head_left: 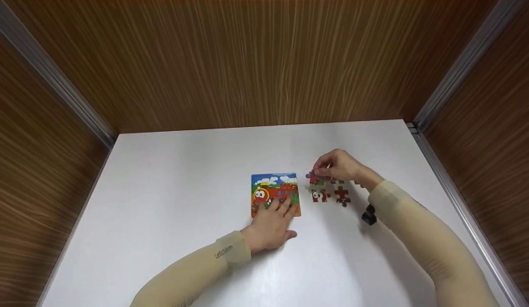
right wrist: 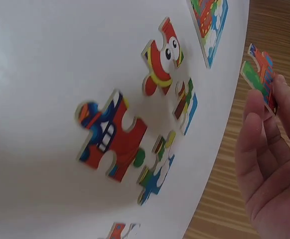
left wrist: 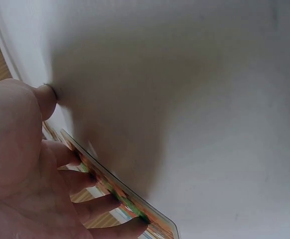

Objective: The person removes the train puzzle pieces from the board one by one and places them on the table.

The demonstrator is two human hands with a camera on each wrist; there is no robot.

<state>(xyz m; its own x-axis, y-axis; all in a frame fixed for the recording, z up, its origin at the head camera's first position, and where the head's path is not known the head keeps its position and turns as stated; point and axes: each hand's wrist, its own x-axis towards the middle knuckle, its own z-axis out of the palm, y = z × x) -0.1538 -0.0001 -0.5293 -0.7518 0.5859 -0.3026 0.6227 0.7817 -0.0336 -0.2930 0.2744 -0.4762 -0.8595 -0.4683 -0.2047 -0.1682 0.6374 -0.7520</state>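
My left hand (head_left: 270, 228) rests with its fingers spread on the lower part of a puzzle board (head_left: 274, 178), which bears a red cartoon train picture. In the left wrist view, the fingertips press along the edge of the puzzle board (left wrist: 157, 224), and the thumb lies on the table. My right hand (head_left: 341, 165) pinches a red, green and blue puzzle piece (right wrist: 262, 79) between thumb and fingers, raised above the table. Below it lie a puzzle piece with two eyes (head_left: 319, 195) and a red puzzle piece (head_left: 342, 195). The right hand partly hides other pieces in the head view.
In the right wrist view, more loose pieces lie on the white table, among them a blue and white piece (right wrist: 159, 169) and a piece cut off by the frame's bottom (right wrist: 117, 231). A black object (head_left: 369, 216) shows beside the right forearm. Wood-patterned walls (head_left: 264, 64) enclose the table.
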